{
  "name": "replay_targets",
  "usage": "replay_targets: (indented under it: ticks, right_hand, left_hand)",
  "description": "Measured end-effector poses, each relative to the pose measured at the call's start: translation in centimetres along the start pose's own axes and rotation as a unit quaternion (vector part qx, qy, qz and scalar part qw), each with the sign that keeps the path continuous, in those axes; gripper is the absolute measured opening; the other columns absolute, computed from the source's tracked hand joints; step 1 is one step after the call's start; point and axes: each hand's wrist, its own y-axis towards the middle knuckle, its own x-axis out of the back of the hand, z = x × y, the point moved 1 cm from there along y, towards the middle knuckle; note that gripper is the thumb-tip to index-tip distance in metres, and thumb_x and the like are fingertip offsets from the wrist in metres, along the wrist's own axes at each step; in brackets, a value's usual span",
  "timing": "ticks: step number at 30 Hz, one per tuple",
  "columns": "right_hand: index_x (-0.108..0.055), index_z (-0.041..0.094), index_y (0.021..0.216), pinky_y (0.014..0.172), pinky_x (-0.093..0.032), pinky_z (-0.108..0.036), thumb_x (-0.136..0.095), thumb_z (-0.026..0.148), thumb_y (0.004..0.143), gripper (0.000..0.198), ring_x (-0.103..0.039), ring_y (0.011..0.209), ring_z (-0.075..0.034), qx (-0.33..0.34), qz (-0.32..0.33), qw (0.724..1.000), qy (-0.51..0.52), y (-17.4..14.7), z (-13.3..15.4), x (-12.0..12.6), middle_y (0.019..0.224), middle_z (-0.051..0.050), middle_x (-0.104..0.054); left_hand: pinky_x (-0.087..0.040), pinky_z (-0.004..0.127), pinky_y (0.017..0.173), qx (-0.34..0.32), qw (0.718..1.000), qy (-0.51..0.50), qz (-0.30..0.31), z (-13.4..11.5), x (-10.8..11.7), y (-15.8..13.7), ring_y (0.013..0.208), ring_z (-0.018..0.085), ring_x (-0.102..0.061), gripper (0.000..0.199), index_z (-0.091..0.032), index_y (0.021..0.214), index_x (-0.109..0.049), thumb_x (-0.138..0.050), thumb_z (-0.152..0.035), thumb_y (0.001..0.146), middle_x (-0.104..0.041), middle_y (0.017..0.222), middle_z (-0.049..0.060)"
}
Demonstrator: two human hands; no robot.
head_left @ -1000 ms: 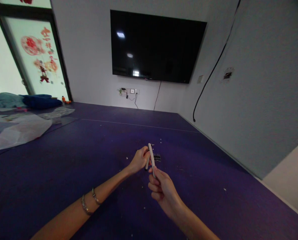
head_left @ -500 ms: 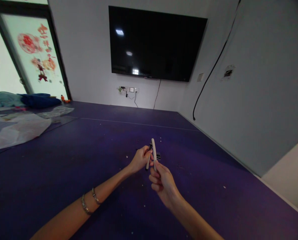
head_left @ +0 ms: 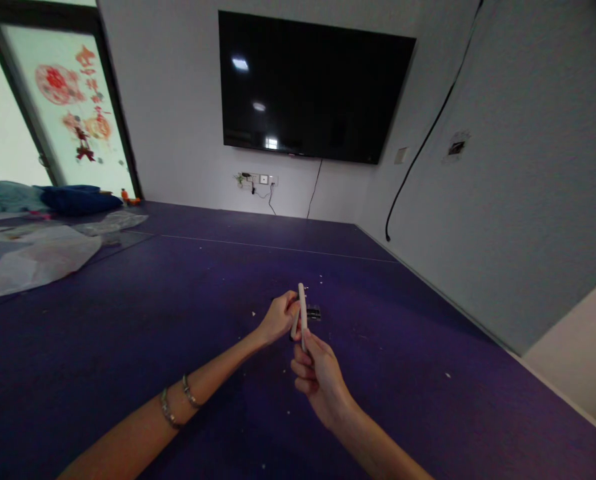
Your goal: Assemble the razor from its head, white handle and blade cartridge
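Observation:
Near the middle of the view, my right hand [head_left: 323, 377] pinches the lower end of a slim, slightly curved off-white strip [head_left: 303, 305], which stands nearly upright. Just to its left, my left hand [head_left: 278, 319] is closed on a shorter light bar with dark ends [head_left: 295, 327], partly hidden by the fingers and the strip. The two pieces overlap in view; I cannot tell whether they touch. Behind the strip, a small black item [head_left: 314, 313] shows on the purple surface [head_left: 218, 373]. Two bracelets [head_left: 168, 408] circle my left forearm.
Crumpled clear plastic sheeting [head_left: 53, 260] lies at the left, with blue cloth [head_left: 81, 199] behind it. A black cable [head_left: 421, 150] hangs down the right wall. A large television [head_left: 313, 87] is mounted on the far wall above sockets [head_left: 263, 179]. Small white bits dot the surface.
My right hand and the off-white strip have shifted slightly left and down, so the strip covers more of the left hand's bar. The left hand has barely moved.

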Motion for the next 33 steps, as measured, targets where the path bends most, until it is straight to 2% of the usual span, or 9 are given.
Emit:
replay_targets:
  ticks: [3, 7, 13, 21, 28, 33]
  right_hand:
    - [-0.049, 0.019, 0.079, 0.036, -0.002, -0.017, -0.066, 0.047, 0.067, 0.035, -0.011, 0.038, -0.001, -0.004, 0.001, 1.000, 0.002, 0.0, -0.2, 0.1, 0.047, 0.012, -0.024]
    - [-0.047, 0.019, 0.075, 0.036, -0.002, -0.017, -0.066, 0.046, 0.066, 0.034, -0.011, 0.038, -0.002, 0.031, 0.004, 0.999, 0.022, 0.3, 0.1, 0.3, 0.047, 0.012, -0.023]
    - [-0.048, 0.019, 0.079, 0.036, -0.002, -0.017, -0.065, 0.046, 0.067, 0.034, -0.012, 0.038, -0.002, 0.008, -0.006, 1.000, 0.015, 0.0, -0.3, 0.3, 0.048, 0.012, -0.024]
    - [-0.048, 0.018, 0.078, 0.036, -0.003, -0.016, -0.064, 0.046, 0.068, 0.034, -0.011, 0.039, -0.001, 0.028, 0.001, 0.999, 0.017, 0.4, 0.1, 0.1, 0.048, 0.012, -0.025]
    - [-0.049, 0.019, 0.078, 0.036, -0.003, -0.016, -0.063, 0.047, 0.069, 0.033, -0.011, 0.038, -0.001, 0.049, 0.006, 0.999, -0.005, 0.9, 0.2, 0.4, 0.049, 0.011, -0.024]
    - [-0.049, 0.019, 0.079, 0.035, -0.004, -0.016, -0.062, 0.047, 0.071, 0.032, -0.012, 0.038, -0.002, 0.029, -0.003, 1.000, -0.005, 0.8, -0.6, 0.9, 0.048, 0.011, -0.024]
  left_hand:
    - [-0.037, 0.018, 0.043, 0.003, 1.000, -0.015, 0.001, 0.3, 0.0, 0.1, 0.044, 0.008, -0.050, 0.017, -0.016, 0.075, -0.046, -0.047, -0.032, 0.080, -0.054, 0.056, -0.003]
    - [-0.037, 0.019, 0.044, -0.004, 1.000, -0.005, 0.010, -0.1, 0.0, 0.1, 0.043, 0.008, -0.049, 0.019, -0.017, 0.070, -0.044, -0.046, -0.032, 0.080, -0.053, 0.055, -0.003]
    - [-0.035, 0.020, 0.043, 0.002, 1.000, 0.002, 0.003, -0.4, 0.1, 0.0, 0.042, 0.008, -0.048, 0.016, -0.017, 0.069, -0.043, -0.044, -0.028, 0.081, -0.053, 0.054, -0.003]
    - [-0.034, 0.020, 0.043, -0.009, 1.000, 0.007, 0.001, -0.6, 0.0, 0.0, 0.041, 0.008, -0.047, 0.016, -0.018, 0.069, -0.042, -0.044, -0.028, 0.080, -0.052, 0.053, -0.004]
    - [-0.038, 0.021, 0.045, -0.015, 1.000, 0.011, 0.007, -0.6, 0.1, -0.1, 0.044, 0.008, -0.050, 0.016, -0.017, 0.070, -0.043, -0.043, -0.029, 0.081, -0.054, 0.056, -0.003]
    - [-0.039, 0.021, 0.042, 0.014, 1.000, -0.013, 0.004, 0.2, 0.4, 0.5, 0.041, 0.009, -0.051, 0.014, -0.017, 0.074, -0.043, -0.045, -0.029, 0.081, -0.055, 0.056, -0.003]
